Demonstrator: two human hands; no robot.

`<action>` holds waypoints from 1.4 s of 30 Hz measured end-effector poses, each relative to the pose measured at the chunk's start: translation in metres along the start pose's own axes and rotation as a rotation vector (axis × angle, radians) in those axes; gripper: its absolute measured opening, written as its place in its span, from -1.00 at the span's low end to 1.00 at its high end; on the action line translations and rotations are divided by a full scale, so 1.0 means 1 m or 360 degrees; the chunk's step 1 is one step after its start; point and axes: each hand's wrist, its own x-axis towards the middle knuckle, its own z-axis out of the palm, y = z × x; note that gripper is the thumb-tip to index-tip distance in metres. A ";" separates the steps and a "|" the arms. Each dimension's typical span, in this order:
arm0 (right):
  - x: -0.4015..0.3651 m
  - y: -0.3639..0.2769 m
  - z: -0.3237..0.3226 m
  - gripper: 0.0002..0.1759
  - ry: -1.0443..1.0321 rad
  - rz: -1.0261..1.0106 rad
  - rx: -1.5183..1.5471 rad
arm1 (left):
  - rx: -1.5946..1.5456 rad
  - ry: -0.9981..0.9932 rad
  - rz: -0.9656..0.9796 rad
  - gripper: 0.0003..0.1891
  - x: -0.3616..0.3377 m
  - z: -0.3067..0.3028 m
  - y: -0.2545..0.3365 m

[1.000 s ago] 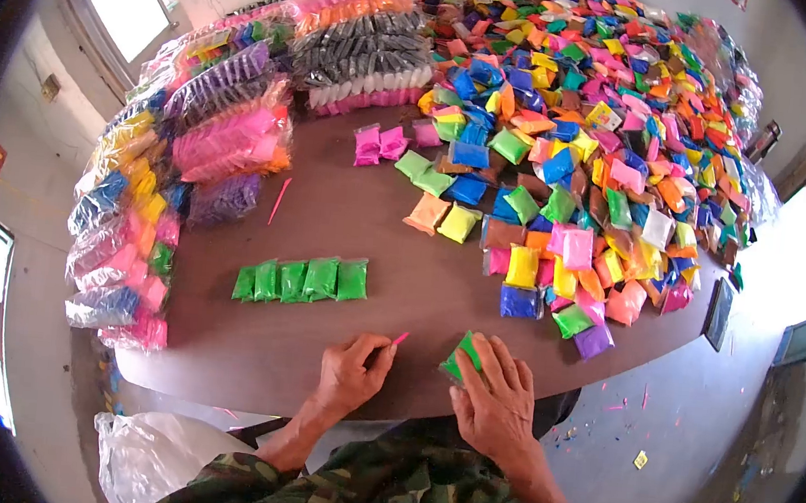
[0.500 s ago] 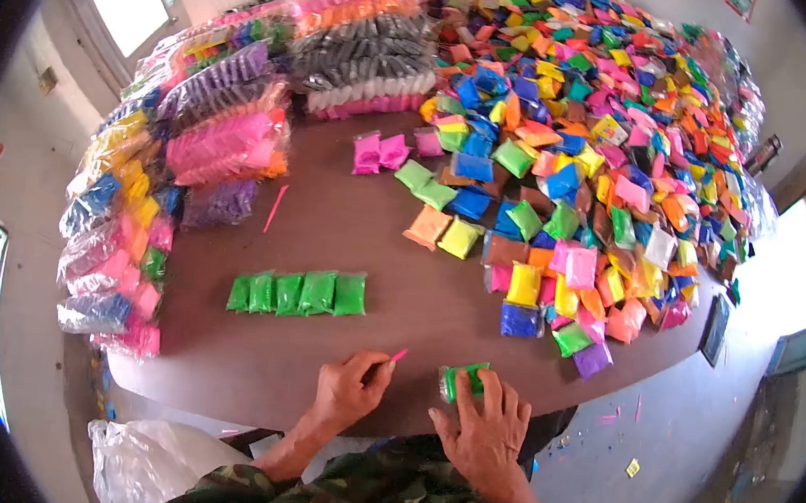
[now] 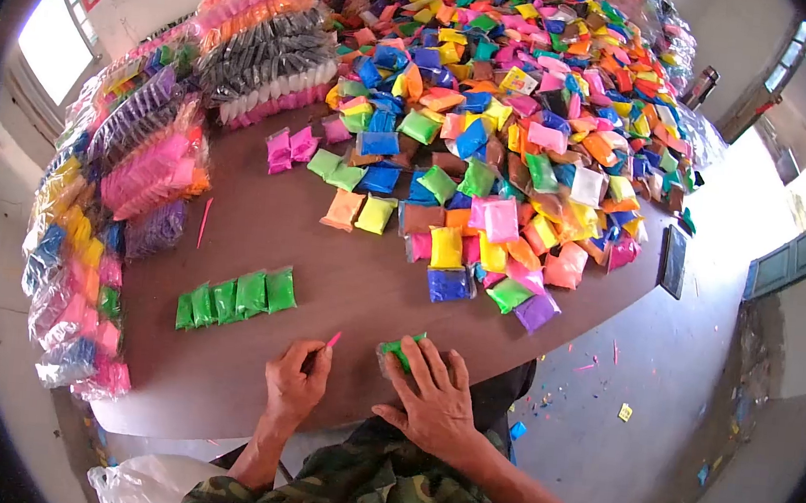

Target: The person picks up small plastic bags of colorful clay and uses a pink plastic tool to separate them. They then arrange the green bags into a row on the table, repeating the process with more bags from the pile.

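My left hand (image 3: 297, 381) is closed on a small pink stick (image 3: 334, 339) that pokes up between thumb and forefinger. Flat on a green packet (image 3: 403, 350) near the table's front edge lies my right hand (image 3: 431, 394), its fingers spread; they cover part of the packet. To the left, several green packets (image 3: 251, 295) form a slanting row on the brown table (image 3: 324, 273). Another pink stick (image 3: 204, 222) lies behind that row.
A large heap of coloured packets (image 3: 547, 135) covers the back and right of the table. Stacks of bagged packets (image 3: 146, 172) line the left side. A dark flat object (image 3: 672, 262) is at the right edge. A white plastic bag (image 3: 148, 480) hangs low at the left.
The view has turned to the right, so the table and its contents appear farther left. Both hands keep nearly the same pose, the left on the pink stick and the right on the green packet.
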 end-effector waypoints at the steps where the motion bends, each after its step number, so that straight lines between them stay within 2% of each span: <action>1: -0.001 -0.002 0.000 -0.15 0.0002 0.0009 -0.0012 | -0.0004 0.0003 0.0000 -0.91 -0.001 0.001 -0.001; 8: 0.004 -0.005 -0.001 -0.19 0.0052 0.0057 0.0061 | 0.0014 0.0044 0.0026 -0.91 -0.003 0.004 -0.005; 14: 0.005 0.009 -0.006 -0.29 0.0272 0.0095 0.0249 | -0.0080 -0.0078 -0.0169 -0.84 -0.004 0.002 0.027; 17: -0.002 0.015 0.002 -0.38 0.0356 0.0079 0.0285 | -0.0260 -0.0258 -0.0372 -0.85 -0.009 0.010 0.046; 19: -0.007 0.022 0.012 -0.40 0.0340 0.0056 0.0253 | -0.0267 -0.0344 -0.0390 -0.87 -0.009 0.019 0.056; 25: -0.003 0.018 0.013 -0.47 0.0385 0.0072 0.0213 | 0.0001 -0.0266 -0.0062 -0.87 -0.010 0.051 0.045; 28: 0.000 0.011 0.006 -0.48 0.0344 0.0121 0.0152 | 0.0160 -0.0255 -0.0038 -0.89 0.006 0.048 0.038; 31: 0.004 0.009 0.007 -0.47 0.0378 0.0148 0.0143 | -0.0004 -0.0128 -0.0046 -0.91 0.019 0.045 0.038; 35: 0.002 0.012 0.009 -0.52 0.0376 0.0161 0.0160 | -0.0003 -0.0353 0.0148 -0.87 0.019 0.050 0.059; 38: 0.004 0.014 0.005 -0.53 0.0423 0.0142 0.0218 | 0.0076 -0.0432 0.0026 -0.89 0.031 0.055 0.056; 42: 0.005 0.016 0.012 -0.54 0.0488 0.0139 0.0264 | 0.0213 -0.0287 0.0093 -0.87 0.040 0.061 0.039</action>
